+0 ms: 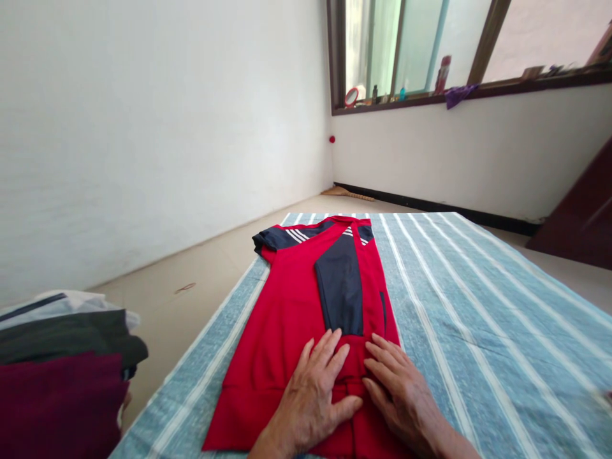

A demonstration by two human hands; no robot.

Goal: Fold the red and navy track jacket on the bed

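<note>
From the head view, my only one, I see both hands resting palm-down on a red garment point(272, 319), which lies beneath them and stretches away ahead on a blue striped cloth point(482, 338). The left hand point(318, 386) has its fingers loosely spread and its thumb out toward the other hand; its fingertips touch the near end of a dark sleeve point(342, 290) laid along the garment. The right hand point(404, 386) lies just beside it, fingers extended and slightly apart, on the red fabric nearer the side edge. Neither hand pinches anything. Ahead and to the left of the hands, another dark sleeve point(289, 237) with white stripes sticks out past the body.

I judge the fabric light, soft and smooth, perhaps a little slippery, with nothing fragile about it. It should crease easily, so flat palms suit it; for a grip, I'd favour the side edges or the hem corners. Well left of the hands sits a stack of clothes point(62, 338).
</note>
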